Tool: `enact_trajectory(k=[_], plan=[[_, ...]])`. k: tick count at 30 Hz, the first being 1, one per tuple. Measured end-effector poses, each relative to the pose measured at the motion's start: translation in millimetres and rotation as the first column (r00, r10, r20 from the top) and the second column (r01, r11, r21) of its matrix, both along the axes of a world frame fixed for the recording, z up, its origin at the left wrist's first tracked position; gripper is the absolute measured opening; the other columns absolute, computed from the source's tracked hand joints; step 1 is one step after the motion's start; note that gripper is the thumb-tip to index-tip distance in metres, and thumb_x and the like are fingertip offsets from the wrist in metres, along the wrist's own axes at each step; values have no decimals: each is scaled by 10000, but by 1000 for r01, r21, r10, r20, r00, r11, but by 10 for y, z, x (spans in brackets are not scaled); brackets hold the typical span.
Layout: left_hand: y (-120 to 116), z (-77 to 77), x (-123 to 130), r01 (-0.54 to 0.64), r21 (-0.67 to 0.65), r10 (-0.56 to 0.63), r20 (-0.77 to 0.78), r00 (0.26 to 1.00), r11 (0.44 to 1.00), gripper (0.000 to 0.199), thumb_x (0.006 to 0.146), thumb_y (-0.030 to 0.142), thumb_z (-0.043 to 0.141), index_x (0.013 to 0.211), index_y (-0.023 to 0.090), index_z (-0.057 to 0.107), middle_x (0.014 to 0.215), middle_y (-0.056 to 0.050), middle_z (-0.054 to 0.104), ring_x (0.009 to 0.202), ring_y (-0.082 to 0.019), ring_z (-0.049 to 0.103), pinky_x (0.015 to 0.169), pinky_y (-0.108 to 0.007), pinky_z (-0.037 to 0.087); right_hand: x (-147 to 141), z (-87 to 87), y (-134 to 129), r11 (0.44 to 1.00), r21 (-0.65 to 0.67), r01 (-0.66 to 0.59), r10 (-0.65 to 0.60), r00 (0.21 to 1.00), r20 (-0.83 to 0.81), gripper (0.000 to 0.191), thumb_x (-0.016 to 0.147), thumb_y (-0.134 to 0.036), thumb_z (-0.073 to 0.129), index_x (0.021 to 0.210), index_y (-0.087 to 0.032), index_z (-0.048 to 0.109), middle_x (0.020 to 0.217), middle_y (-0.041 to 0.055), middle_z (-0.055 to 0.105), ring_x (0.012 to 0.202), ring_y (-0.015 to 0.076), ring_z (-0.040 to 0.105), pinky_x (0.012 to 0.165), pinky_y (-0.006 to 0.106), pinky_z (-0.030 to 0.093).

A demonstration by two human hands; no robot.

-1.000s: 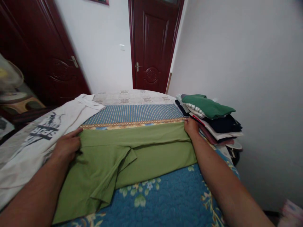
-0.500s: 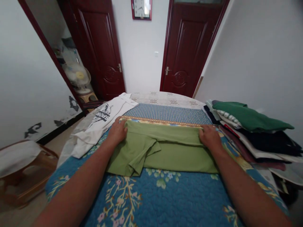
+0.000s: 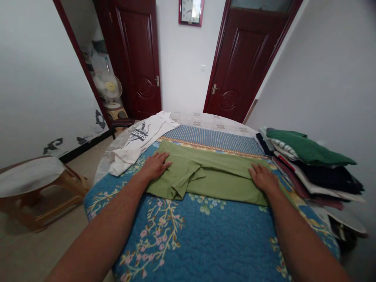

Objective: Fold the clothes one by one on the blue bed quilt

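Note:
A green T-shirt (image 3: 217, 168) lies folded lengthwise on the blue floral quilted cover (image 3: 223, 239), one sleeve showing toward its left end. My left hand (image 3: 156, 165) rests on the shirt's left end, palm down with fingers stretched out. On the right end lies my right hand (image 3: 263, 176), its fingers spread flat on the cloth. Beyond my left hand is a white shirt (image 3: 147, 135) with dark lettering and a picture, lying at the table's left side.
A stack of folded clothes (image 3: 314, 156), green on top, stands at the table's right edge. A wooden stool (image 3: 41, 196) is on the floor at left. Behind the table are two dark red doors and a wall clock (image 3: 190, 11). A fan (image 3: 108, 86) stands beyond the left doorway.
Both hands have gone from gripping the shirt's far edge to lying flat on it. The far folded strip now lies flatter. My view has shifted slightly left.

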State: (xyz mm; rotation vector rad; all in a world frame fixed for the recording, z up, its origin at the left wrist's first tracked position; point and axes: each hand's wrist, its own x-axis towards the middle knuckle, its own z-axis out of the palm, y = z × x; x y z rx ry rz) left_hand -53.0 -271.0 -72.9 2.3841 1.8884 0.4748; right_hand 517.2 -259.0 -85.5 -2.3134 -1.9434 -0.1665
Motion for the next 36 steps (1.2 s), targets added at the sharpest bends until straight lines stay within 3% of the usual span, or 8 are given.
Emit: enact_trajectory(k=[5,8,11,14,20,26,31,36], plan=[[57,-14,-87,99,91,-106,69,992,991,666,1059,574,421,1548,143,559,1578,-195,590,1478,-335,530,1260,-511,383,198,68,-202,978,106,179,-179,984,-11,570,1072,-398,305,1438,-139,657,1455,254,630,1355,427,581,1106,706,436],[85,-10,-110,124,153,-140,101,985,980,595,1081,508,382,1503,151,601,1526,-175,639,1446,-307,560,1268,-494,386,-45,159,-253,947,321,-2,-5,1000,20,484,1021,-300,396,1364,-95,669,1362,255,670,1327,406,594,1115,661,457],[101,-6,-101,157,191,-178,101,979,969,535,1057,420,446,1504,176,608,1551,-148,626,1460,-295,548,1290,-504,358,-671,266,-339,782,502,-369,411,911,29,479,1005,-245,463,1447,-122,602,1414,217,651,1371,338,581,1166,561,470],[89,-4,-67,155,163,-172,100,980,974,535,1012,340,510,1514,183,607,1553,-135,629,1493,-303,518,1303,-511,335,-1549,366,-545,557,494,-668,760,650,23,570,1000,-164,489,1567,-219,507,1563,158,561,1485,293,493,1214,532,451],[16,39,-24,87,66,-95,132,987,994,527,1024,280,455,1521,191,606,1532,-134,648,1488,-301,532,1270,-498,393,-2807,501,-998,337,291,-896,940,337,-49,693,922,-68,572,1585,-255,504,1435,139,634,1409,309,506,1219,537,394],[18,55,-71,92,55,-99,151,984,994,591,956,134,449,1522,196,608,1543,-126,639,1491,-276,531,1282,-472,379,-2697,503,-1134,295,237,-926,955,289,-62,154,905,-121,601,978,-217,697,922,79,629,931,250,557,938,409,481],[19,39,-92,107,44,-112,135,985,993,616,925,91,438,1506,176,623,1560,-129,623,1484,-260,537,1284,-457,373,-2449,540,-1098,349,457,-819,936,282,-209,163,908,-110,582,995,-241,625,1007,89,655,964,248,583,876,381,507],[16,61,-104,124,48,-131,206,970,991,645,884,79,444,1492,172,637,1541,-130,639,1467,-264,550,1269,-468,395,-2516,520,-1101,268,434,-860,961,208,-182,200,927,-94,564,1055,-240,612,1131,109,713,1080,259,632,989,437,526]])
